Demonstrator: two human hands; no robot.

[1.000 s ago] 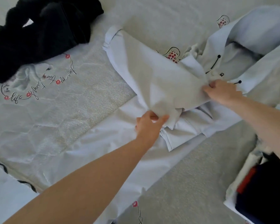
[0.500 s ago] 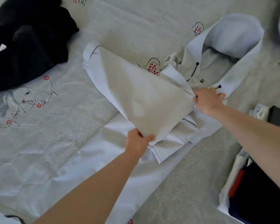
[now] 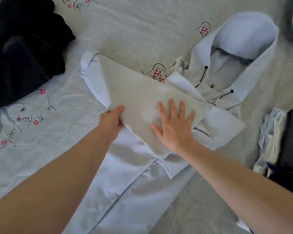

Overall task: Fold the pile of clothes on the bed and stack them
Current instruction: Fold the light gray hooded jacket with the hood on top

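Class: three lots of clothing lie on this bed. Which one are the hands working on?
The pale blue hooded garment in the middle, under both hands; the black heap at far left and the folded stack at right lie untouched.

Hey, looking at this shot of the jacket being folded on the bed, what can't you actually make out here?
Head view only:
- Left hand: fingertips tucked under the folded panel of the pale hooded jacket.
- Jacket hem: cut off by the bottom edge.
- Dark clothes pile: cut by the left edge; garment types unclear.
- Folded stack: cut by the right edge.
- Bedspread lettering: mostly illegible.
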